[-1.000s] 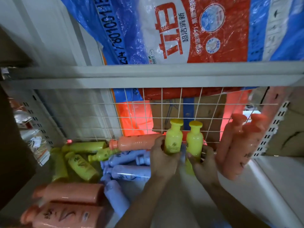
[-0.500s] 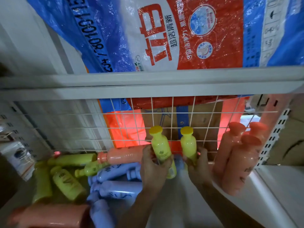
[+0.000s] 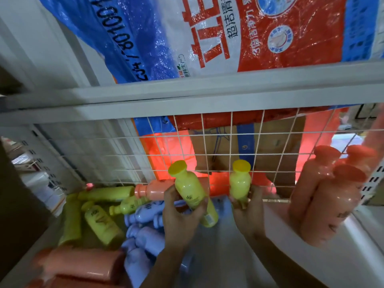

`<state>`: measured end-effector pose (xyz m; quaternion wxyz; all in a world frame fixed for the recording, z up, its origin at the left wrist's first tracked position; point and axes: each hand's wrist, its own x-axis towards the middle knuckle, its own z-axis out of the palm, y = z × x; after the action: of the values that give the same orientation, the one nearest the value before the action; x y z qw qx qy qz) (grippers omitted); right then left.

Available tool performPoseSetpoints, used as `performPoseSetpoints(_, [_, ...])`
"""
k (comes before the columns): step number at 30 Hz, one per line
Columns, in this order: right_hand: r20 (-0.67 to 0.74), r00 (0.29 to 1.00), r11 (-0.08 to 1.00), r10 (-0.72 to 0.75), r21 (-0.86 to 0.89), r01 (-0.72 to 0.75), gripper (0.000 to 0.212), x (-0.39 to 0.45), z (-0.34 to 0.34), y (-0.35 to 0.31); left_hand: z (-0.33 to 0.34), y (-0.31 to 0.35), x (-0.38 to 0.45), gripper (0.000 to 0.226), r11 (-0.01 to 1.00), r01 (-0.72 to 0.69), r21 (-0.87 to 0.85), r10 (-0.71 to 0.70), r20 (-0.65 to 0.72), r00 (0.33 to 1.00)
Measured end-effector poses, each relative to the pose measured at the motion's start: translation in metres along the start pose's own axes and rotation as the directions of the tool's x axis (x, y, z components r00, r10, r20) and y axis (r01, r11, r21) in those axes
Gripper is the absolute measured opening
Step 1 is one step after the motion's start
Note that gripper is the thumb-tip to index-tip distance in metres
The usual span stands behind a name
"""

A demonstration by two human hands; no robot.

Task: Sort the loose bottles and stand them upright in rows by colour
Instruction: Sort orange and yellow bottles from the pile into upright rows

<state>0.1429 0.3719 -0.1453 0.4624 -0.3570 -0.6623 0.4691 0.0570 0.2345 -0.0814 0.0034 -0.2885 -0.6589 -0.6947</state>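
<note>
My left hand [image 3: 179,217] grips a yellow bottle [image 3: 191,192] that tilts to the left, lifted off the shelf. My right hand [image 3: 248,206] holds a second yellow bottle [image 3: 239,181] upright against the wire mesh back. Three pink bottles [image 3: 324,196] stand upright at the right. To the left, loose bottles lie on their sides: several yellow ones [image 3: 99,217], lilac ones [image 3: 145,227], one pink bottle [image 3: 153,190] at the back, and big pink ones [image 3: 83,265] in front.
The white shelf floor [image 3: 280,235] runs between my hands and the standing pink bottles. A wire mesh [image 3: 207,146] closes the back. A grey shelf edge [image 3: 187,100] overhead carries a large blue, white and red bag [image 3: 228,32].
The two yellow bottles were side by side; now my left hand has tipped its bottle leftward and drawn it away from the one in my right hand.
</note>
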Motion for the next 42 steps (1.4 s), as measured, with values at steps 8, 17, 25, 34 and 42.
performPoseSetpoints(8, [0.061, 0.998, 1.0, 0.012, -0.006, -0.012, 0.046, -0.005, -0.008, -0.002, 0.023, -0.006, -0.006, 0.057, 1.0, -0.028, -0.004, 0.028, 0.021, 0.999])
performPoseSetpoints(17, [-0.014, 0.999, 0.999, 0.041, -0.023, -0.041, 0.052, 0.011, -0.067, 0.005, 0.087, -0.005, -0.008, 0.056, 0.994, 0.061, -0.086, -0.035, 0.283, 0.958])
performPoseSetpoints(25, [-0.017, 0.999, 0.998, 0.051, -0.02, -0.051, 0.05, 0.023, -0.081, 0.006, 0.108, -0.018, -0.001, 0.034, 0.99, -0.121, 0.078, 0.079, 0.407, 0.91])
performPoseSetpoints(34, [0.232, 0.973, 1.0, -0.008, 0.0, 0.008, 0.045, 0.011, -0.03, 0.001, 0.053, -0.051, 0.02, 0.06, 0.98, -0.041, 0.196, -0.031, 0.351, 0.936])
performPoseSetpoints(42, [0.327, 0.943, 0.994, -0.06, -0.063, 0.085, 0.052, 0.022, -0.04, -0.003, 0.067, -0.048, 0.026, 0.068, 0.989, 0.134, 0.067, -0.15, 0.441, 0.885])
